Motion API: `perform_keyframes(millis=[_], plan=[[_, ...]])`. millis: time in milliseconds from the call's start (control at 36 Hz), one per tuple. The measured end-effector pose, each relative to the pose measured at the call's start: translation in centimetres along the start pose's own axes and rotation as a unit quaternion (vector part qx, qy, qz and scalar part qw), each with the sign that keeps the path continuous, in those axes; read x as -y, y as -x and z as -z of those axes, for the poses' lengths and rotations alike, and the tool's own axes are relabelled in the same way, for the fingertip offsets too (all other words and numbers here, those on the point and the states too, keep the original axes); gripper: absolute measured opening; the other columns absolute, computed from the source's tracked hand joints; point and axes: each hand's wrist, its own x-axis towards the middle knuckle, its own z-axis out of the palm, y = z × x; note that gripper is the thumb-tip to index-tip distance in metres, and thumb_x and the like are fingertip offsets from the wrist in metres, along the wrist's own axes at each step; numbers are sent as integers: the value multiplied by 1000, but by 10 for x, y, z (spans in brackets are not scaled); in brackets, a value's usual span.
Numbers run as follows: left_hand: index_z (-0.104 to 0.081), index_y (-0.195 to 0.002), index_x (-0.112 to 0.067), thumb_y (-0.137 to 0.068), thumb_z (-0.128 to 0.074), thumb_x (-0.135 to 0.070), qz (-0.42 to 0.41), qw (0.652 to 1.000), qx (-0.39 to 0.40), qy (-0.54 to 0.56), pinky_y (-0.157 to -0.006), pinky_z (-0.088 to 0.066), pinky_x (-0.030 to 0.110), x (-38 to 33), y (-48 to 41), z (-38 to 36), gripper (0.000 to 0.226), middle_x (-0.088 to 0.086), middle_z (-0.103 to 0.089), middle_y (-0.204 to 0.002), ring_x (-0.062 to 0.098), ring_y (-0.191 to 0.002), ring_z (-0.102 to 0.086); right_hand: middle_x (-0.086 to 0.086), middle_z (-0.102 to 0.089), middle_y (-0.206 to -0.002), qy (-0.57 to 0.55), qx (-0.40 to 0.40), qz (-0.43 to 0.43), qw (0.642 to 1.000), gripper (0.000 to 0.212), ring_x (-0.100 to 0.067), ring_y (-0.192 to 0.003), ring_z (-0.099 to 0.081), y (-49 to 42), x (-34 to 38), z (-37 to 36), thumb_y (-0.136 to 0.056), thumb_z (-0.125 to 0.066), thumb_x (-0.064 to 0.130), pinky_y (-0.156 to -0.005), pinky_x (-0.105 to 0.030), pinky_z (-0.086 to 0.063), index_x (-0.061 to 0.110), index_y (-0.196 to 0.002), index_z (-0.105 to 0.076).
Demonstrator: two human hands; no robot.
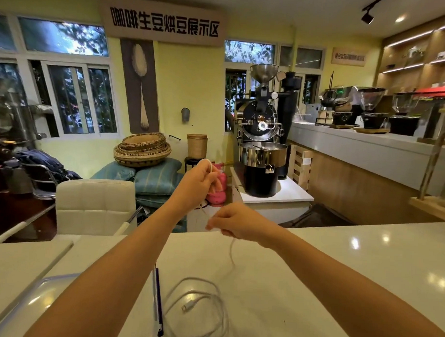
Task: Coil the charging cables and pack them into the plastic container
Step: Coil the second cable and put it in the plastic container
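Observation:
A white charging cable (231,254) runs between both hands, held up over the far edge of the white counter. My left hand (199,179) is raised and pinches a small loop of it at the top. Lower and to the right, my right hand (236,223) is closed around the same cable, whose tail drops to the counter. Loose turns of white cable (199,308) with a plug end lie on the counter near me. The clear plastic container (39,291) sits at the lower left, partly hidden by my left forearm.
A dark blue pen-like stick (159,302) lies beside the container. Beyond the white counter (339,260) stand a white padded chair (95,204), stacked cushions and baskets, a coffee roaster (261,149) and a long bar at the right.

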Motion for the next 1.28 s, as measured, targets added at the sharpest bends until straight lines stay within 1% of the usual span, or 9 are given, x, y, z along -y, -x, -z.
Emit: perform_keyframes(millis=[111,222,306,528,639,778,944,1083,1278], plan=[[-37,-67,-15,-96,-39,-5,11,999,16,-31,-48,-44,8,5,3,8,31,0,-57,-62,-6,-42,-53,6,-48,-58,119,-41,80,989,26,-3,-48,-38,5,12,24,-89,-55,22,-45,-9,-34,-1,-94,-68],[-39,-67,-17,-97,-37,-11,40,997,58,-34,-49,-40,15,6,18,1,31,1,-54,-60,-2,-41,-48,0,-54,-61,97,-99,128,982,18,-7,-51,-44,6,27,57,-87,-57,19,-46,-9,-38,4,-83,-67],[-42,-67,-16,-99,-31,-11,58,995,68,39,-48,-35,15,0,31,-11,34,1,-48,-57,2,-42,-43,-9,-62,-78,72,-143,145,976,20,-13,-63,-50,3,29,75,-86,-59,15,-53,-5,-43,-1,-94,-69],[-49,-71,-12,-101,-22,-18,45,971,73,224,-44,-33,14,-15,45,-23,41,-6,-49,-42,4,-38,-40,2,-57,-68,-60,-165,121,977,12,2,-59,-55,-15,20,84,-85,-59,7,-49,2,-41,6,-75,-65],[-49,-74,-14,-99,-26,-17,35,960,115,253,-51,-37,17,-23,45,-20,34,-5,-55,-47,4,-44,-46,3,-51,-63,-146,-159,86,972,22,6,-47,-53,-23,8,74,-89,-54,11,-49,-6,-41,16,-68,-58],[-50,-83,-13,-99,-29,-14,9,955,133,264,-59,-45,18,-31,39,-17,27,-2,-65,-63,7,-57,-55,-5,-52,-63,-276,-136,44,951,28,-17,-57,-47,-36,-8,44,-92,-50,25,-57,-24,-42,16,-70,-64],[-48,-82,-13,-99,-31,-16,11,975,62,213,-63,-51,15,-32,25,-17,24,-3,-67,-76,5,-67,-64,-1,-43,-55,-356,-76,11,931,36,-9,-50,-35,-37,-9,-3,-99,-33,19,-47,-20,-26,15,-67,-49],[-42,-78,-17,-99,-29,-13,8,991,9,131,-80,-53,24,-16,11,-11,25,0,-64,-86,13,-83,-64,-1,-48,-59,-257,15,-8,966,30,-9,-48,-35,-29,-5,-19,-98,-36,13,-45,-21,-24,14,-72,-51],[-37,-71,-18,-98,-31,-9,12,998,-34,44,-86,-51,30,7,5,5,29,-1,-60,-85,18,-86,-61,-8,-56,-72,84,48,50,994,32,-10,-60,-44,-20,8,-10,-95,-46,21,-60,-21,-36,-4,-107,-63]])
